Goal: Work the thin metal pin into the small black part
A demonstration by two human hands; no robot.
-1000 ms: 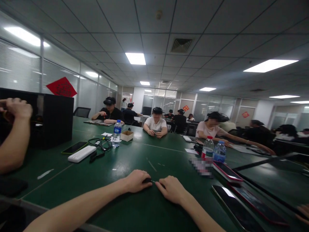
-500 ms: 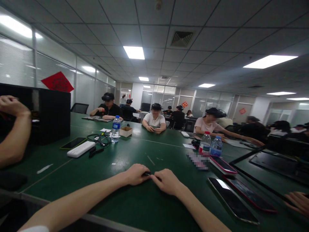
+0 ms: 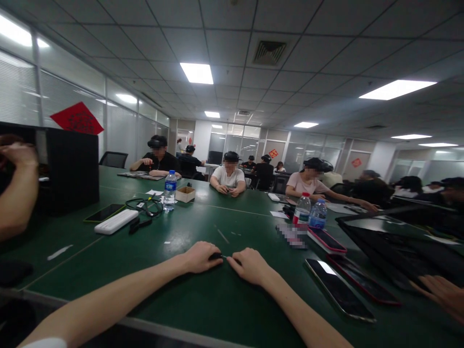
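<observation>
The half-curled right hand had eased from the left hand, which clasped a small black object inside the near edge of the table; the right's hold was unclear.

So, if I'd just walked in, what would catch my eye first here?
Probably the two bare hands over the green table, low in the middle: the left hand holds a small black object, with the right hand close beside it. Next, perhaps, the red diamond-shaped sign on the glass wall at left, and the dark-screened phone lying right of the hands.
</observation>
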